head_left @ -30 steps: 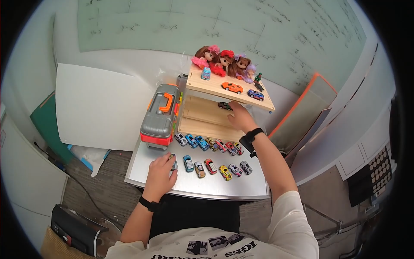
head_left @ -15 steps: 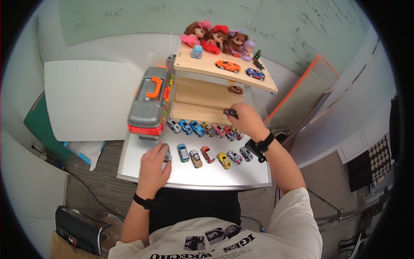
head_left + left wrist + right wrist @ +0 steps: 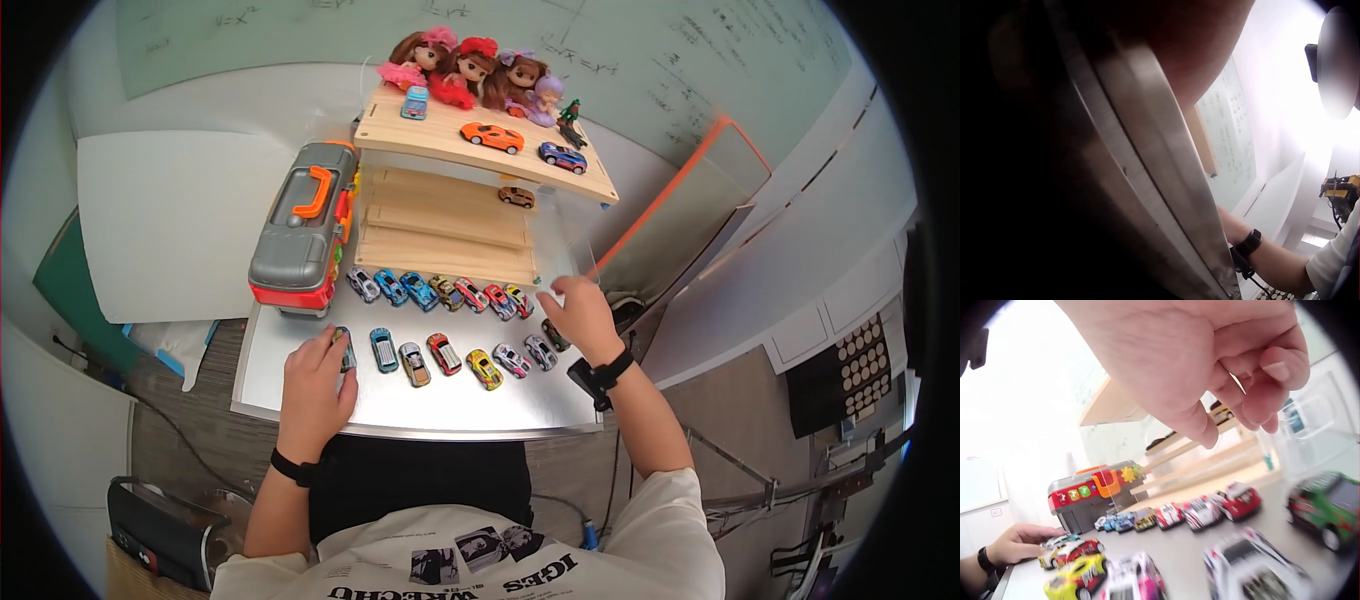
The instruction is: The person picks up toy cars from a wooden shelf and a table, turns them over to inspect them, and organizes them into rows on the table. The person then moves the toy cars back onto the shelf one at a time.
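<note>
Sitting at the right end of the front row of cars, the green toy car (image 3: 1325, 509) rests on its wheels on the silver surface (image 3: 450, 412), beside a silver-white toy race car (image 3: 1254, 569). It should be light, stiff and smooth, inclined to roll if nudged lengthwise; its sides just above the wheels look the best hold for thumb and fingertips, and its small fittings probably deserve a gentle pinch.

The right hand (image 3: 582, 318) hangs above it and holds nothing, its fingers loosely bent. The left hand (image 3: 314, 385) lies at the row's other end, fingers relaxed against a small toy car (image 3: 345, 350), thumb apart from it.

Behind stand a second row of cars and the wooden shelf (image 3: 440, 232), with a brown toy SUV (image 3: 516, 196) on an upper tier; the grey toolbox (image 3: 300, 225) is to the left.

The head view shows the dolls (image 3: 470, 75) on the shelf's top board. The right wrist view instead shows the right hand's underside, the green bodywork and the toolbox's orange latch (image 3: 1106, 484). The left wrist view is mostly dark, with a blurred metal edge (image 3: 1160, 150) and no readable fingers.
</note>
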`<state>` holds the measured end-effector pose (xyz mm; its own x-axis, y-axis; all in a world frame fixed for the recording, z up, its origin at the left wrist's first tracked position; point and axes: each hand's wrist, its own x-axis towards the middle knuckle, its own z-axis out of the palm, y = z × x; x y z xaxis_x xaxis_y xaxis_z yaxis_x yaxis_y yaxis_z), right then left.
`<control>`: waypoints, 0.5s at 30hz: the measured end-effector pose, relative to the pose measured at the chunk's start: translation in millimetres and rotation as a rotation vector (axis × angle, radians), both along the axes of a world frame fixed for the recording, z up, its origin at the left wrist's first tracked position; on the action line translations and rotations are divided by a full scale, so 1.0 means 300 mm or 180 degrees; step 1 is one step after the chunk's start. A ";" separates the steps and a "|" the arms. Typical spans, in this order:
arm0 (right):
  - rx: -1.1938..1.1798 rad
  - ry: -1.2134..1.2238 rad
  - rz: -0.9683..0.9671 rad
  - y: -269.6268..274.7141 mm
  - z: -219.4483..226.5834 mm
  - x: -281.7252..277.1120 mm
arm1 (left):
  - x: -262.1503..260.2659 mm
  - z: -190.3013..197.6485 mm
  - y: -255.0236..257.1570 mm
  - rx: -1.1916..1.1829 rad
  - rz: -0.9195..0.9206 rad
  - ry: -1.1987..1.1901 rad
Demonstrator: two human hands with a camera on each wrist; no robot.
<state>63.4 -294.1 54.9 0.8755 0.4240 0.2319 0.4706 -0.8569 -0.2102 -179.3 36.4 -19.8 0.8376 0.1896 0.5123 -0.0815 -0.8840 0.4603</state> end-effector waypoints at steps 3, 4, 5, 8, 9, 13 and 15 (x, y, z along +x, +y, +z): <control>0.0495 -0.0599 0.0702 0.129 0.033 0.123 | 0.002 0.002 0.002 0.0007 -0.0037 -0.0080; 0.0544 -0.0878 0.0844 0.177 0.031 0.183 | 0.001 0.003 0.003 0.0024 -0.0069 -0.0116; 0.0599 -0.1158 0.0989 0.223 0.029 0.240 | 0.001 0.005 0.002 0.0023 -0.0062 -0.0141; 0.0055 -0.0731 0.0314 0.318 0.016 0.400 | -0.003 0.006 0.006 0.0005 -0.0084 -0.0144; -0.0070 -0.0674 0.0351 0.331 0.020 0.425 | -0.005 0.003 0.008 0.0024 -0.0089 -0.0162; -0.0116 -0.0607 0.0150 0.346 0.037 0.436 | -0.008 -0.007 0.015 -0.0040 -0.0103 -0.0186; -0.0029 -0.0720 0.0177 0.342 0.022 0.448 | -0.008 -0.002 0.015 -0.0075 -0.0088 -0.0124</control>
<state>197.9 -191.6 61.4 0.7768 0.4731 0.4156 0.5515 -0.8297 -0.0862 -181.7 40.9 -20.3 0.8221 0.1790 0.5404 -0.1242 -0.8701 0.4770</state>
